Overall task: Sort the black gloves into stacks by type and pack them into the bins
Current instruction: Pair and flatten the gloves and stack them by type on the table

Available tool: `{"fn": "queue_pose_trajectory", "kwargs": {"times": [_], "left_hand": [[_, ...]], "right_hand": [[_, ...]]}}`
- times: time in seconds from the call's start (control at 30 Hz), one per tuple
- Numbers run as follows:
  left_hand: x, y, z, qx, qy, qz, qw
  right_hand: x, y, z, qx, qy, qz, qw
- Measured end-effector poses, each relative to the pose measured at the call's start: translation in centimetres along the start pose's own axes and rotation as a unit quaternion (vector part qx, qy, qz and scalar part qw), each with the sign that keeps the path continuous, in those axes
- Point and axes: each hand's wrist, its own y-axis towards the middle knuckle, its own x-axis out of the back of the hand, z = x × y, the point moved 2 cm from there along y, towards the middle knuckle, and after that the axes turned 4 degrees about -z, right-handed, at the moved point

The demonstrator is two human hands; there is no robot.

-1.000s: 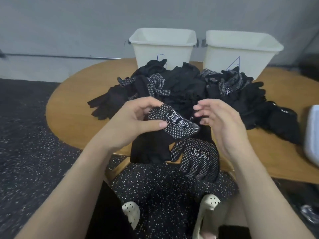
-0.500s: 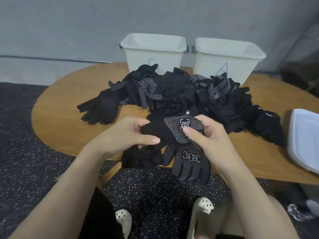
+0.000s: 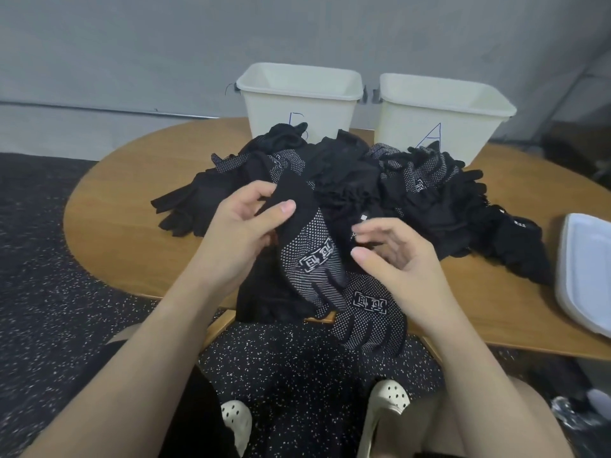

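Head-worn view, looking forward and steeply down over the wooden table (image 3: 115, 206).

A single wide-angle camera sits above the table's near edge, close enough that both forearms fill the lower frame. It faces the table's far edge, where two bins (image 3: 299, 104) stand against the wall; below the near edge it takes in speckled floor and shoes. No second view overlaps it.

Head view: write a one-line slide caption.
Left hand holds a dotted glove above the table; right hand open beside it.
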Motion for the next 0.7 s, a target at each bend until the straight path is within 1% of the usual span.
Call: {"fn": "queue_pose_trajectory", "kwargs": {"times": [0.1, 0.17, 0.27, 0.4, 0.47, 0.5, 0.57, 0.6, 0.63, 0.7], "left_hand": [[-0.5, -0.1, -0.1, 0.011, -0.029, 0.017, 0.999], [-0.7, -0.2, -0.3, 0.027, -0.021, 0.035, 0.999], [-1.0, -0.2, -0.6, 0.036, 0.002, 0.059, 0.998], [-0.9, 0.1, -0.5, 0.047, 0.010, 0.027, 0.998], [-0.6, 0.1, -0.3, 0.080, 0.006, 0.004, 0.997], [-0.5, 0.1, -0.1, 0.111, 0.007, 0.007, 0.994], [-0.5, -0.3, 0.2, 0.168, 0.023, 0.037, 0.985], [-0.6, -0.5, 0.4, 0.181, 0.036, 0.049, 0.982], [-0.8, -0.5, 0.6, 0.182, 0.048, 0.054, 0.981], [-1.2, -0.5, 0.8, 0.157, 0.065, 0.044, 0.984]], "right_hand": [[-1.1, 0.2, 0.6, -0.002, 0.040, 0.039, 0.998], [-1.9, 0.3, 0.8, -0.022, 0.062, 0.064, 0.996], [-2.5, 0.4, 0.8, -0.052, 0.067, 0.080, 0.993], [-2.6, 0.2, 1.1, -0.058, 0.123, 0.110, 0.985], [-2.3, 0.2, 1.4, -0.053, 0.131, 0.095, 0.985], [-2.1, 0.2, 1.4, -0.052, 0.134, 0.082, 0.986], [-1.6, 0.2, 1.6, -0.054, 0.147, 0.053, 0.986], [-1.4, 0.2, 1.6, -0.056, 0.152, 0.040, 0.986], [-1.1, 0.2, 1.5, -0.056, 0.150, 0.026, 0.987], [-0.6, 0.1, 1.3, -0.057, 0.129, 0.013, 0.990]]}}
